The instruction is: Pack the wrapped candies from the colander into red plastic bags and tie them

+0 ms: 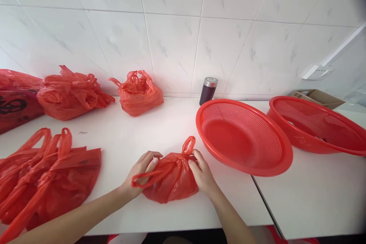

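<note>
A tied red plastic bag (pixel 173 183) rests on the white table between my hands, a knot at its top and a handle loop on either side. My left hand (pixel 143 169) is at the bag's left side, its fingers curled round the left handle loop. At the right of the knot, my right hand (pixel 201 169) pinches the base of the upright loop between thumb and fingers. What fills the bag is hidden.
Several red bags (pixel 68 183) lie at the left; more stand along the tiled wall, one (pixel 140 97) behind my hands. A dark flask (pixel 208 90) stands near a red perforated basket (pixel 243 167). Another basket (pixel 303 137) and a cardboard box (pixel 328 98) are farther right.
</note>
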